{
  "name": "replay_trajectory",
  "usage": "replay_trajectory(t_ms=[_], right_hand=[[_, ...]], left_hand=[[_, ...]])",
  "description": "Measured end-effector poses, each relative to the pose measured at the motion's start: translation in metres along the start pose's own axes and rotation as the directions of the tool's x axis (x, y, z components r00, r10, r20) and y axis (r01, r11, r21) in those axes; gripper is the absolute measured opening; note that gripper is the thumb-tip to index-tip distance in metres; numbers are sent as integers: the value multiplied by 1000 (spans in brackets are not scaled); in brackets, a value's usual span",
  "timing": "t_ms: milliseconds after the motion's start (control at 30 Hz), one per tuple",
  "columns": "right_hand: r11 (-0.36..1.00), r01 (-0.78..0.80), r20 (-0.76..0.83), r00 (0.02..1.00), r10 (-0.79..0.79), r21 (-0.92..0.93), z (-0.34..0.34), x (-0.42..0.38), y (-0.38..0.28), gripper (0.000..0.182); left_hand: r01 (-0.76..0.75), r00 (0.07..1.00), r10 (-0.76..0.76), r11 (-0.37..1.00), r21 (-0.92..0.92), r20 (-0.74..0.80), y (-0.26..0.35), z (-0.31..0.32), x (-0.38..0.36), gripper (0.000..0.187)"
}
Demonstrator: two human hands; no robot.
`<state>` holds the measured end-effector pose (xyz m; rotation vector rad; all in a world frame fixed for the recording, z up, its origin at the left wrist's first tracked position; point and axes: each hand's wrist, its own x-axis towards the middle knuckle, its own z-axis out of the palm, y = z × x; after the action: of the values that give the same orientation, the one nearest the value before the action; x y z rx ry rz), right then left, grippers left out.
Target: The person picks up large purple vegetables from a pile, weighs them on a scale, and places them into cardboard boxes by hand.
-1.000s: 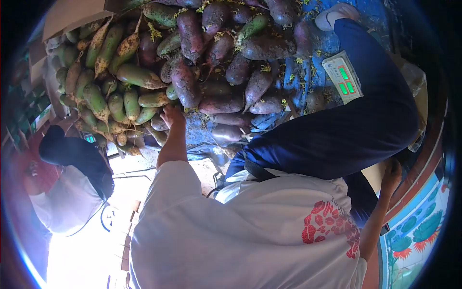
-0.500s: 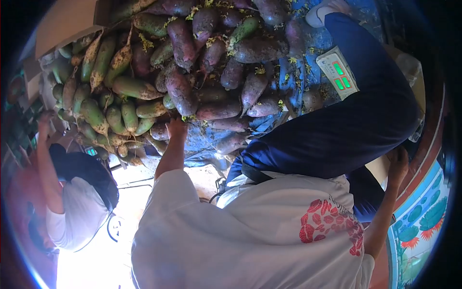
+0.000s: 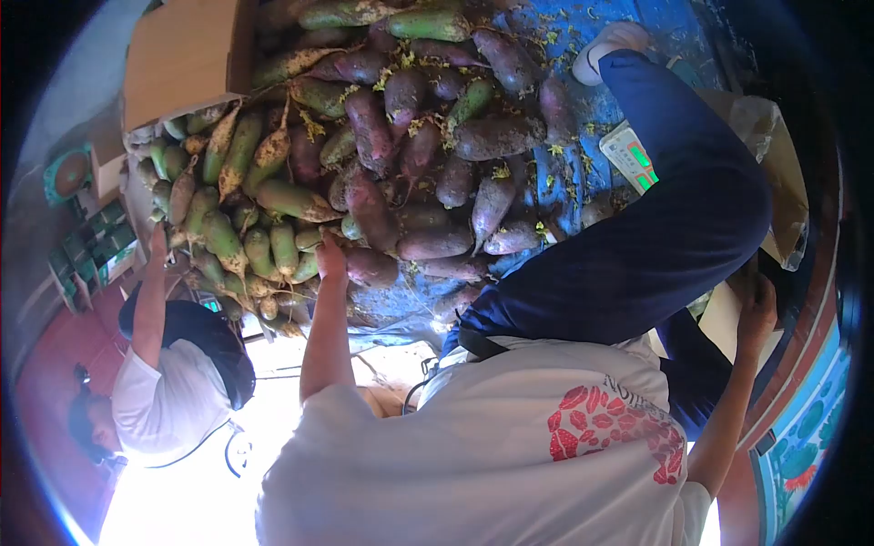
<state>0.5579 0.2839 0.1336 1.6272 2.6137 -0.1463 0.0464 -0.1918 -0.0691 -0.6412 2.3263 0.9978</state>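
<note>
My left hand (image 3: 330, 257) reaches into the lower edge of a pile of long radishes, its fingertips hidden among them. Just right of that hand lies a purple radish (image 3: 371, 267); to its upper left is the end of a green radish (image 3: 309, 238). Soil clings to many of the radishes, and yellow leaf scraps are scattered over them. My right hand (image 3: 757, 308) hangs beside my right hip, fingers curled at the edge of a pale cardboard box (image 3: 724, 314).
A digital scale (image 3: 628, 150) with green digits sits on the blue tarp (image 3: 596, 100), partly behind my raised leg. A large cardboard box (image 3: 187, 68) stands upper left. Another person (image 3: 173, 391) at the left reaches toward the green radishes. A plastic-lined box (image 3: 785, 182) is at the right.
The whole view has shifted, with the pile now lower and farther right. My left hand has moved leftward along the radishes, uncovering a purple one. My right hand stays by the box.
</note>
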Motion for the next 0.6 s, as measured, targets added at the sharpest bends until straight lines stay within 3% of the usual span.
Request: replay_trajectory(t_ms=[100,133,233,267,367,400,433,500,567,600], right_hand=[[998,21,-73,997,-17,57,-6,7,-18,21],[996,28,-104,994,-20,80,-9,9,-25,21],[985,46,-143,989,-22,166,-19,17,-44,23],[980,62,-172,985,-30,189,-24,19,-50,23],[941,118,-275,961,-28,316,-42,25,-80,24],[908,142,-317,949,-11,394,-50,26,-99,23],[868,171,-355,935,6,465,-58,26,-116,23],[786,168,-263,965,-8,595,-75,27,-147,21],[666,103,-105,994,-38,739,-86,26,-173,22],[590,35,7,998,-70,806,-90,26,-185,24]], left_hand=[[-18,987,67,951,-310,148,46,1,-37,47],[-49,987,79,978,-202,143,78,1,-65,45],[-93,977,151,937,-337,152,119,9,-84,43],[-201,943,276,917,-344,187,122,9,-80,42],[-268,925,359,847,-459,122,165,28,-115,42],[-378,886,457,807,-454,75,184,38,-140,45],[-518,795,599,751,-411,93,198,46,-157,45],[-756,550,822,564,-333,147,224,62,-186,45],[-721,380,886,464,-514,267,252,78,-228,42],[-735,219,945,324,-596,243,262,89,-245,36]])
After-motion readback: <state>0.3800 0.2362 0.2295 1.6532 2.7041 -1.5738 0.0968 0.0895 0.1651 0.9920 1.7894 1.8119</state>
